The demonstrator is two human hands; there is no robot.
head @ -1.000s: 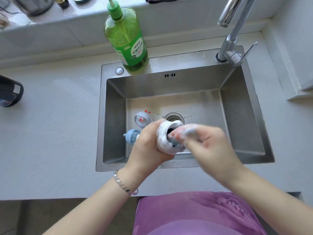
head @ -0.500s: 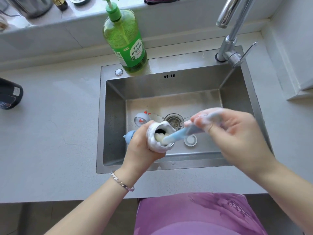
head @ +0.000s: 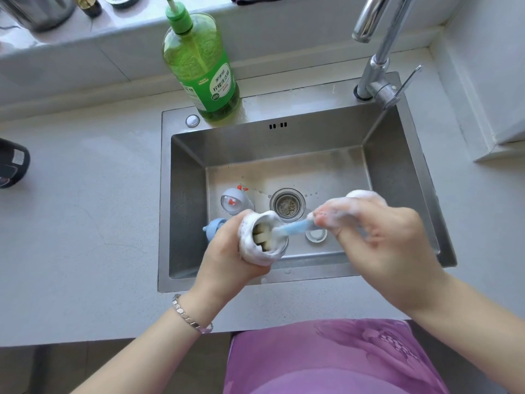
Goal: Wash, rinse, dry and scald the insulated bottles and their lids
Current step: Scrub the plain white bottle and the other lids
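Brush (head: 295, 230) withdrawn to mouth of bottle (head: 281, 250) wrapped by left hand (head: 227, 251).

Label on green soap bottle (head: 199, 66): "柠檬洗洁精"; smaller print illegible.

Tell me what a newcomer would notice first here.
Over the steel sink, the left hand grips a foam-covered bottle while the right hand holds a blue brush with its sponge head in the bottle's mouth. A tall green soap bottle stands on the sink's back ledge.

Left hand (head: 227, 253) grips foamy bottle (head: 279, 249), right hand (head: 380, 237) holds brush (head: 292, 230).
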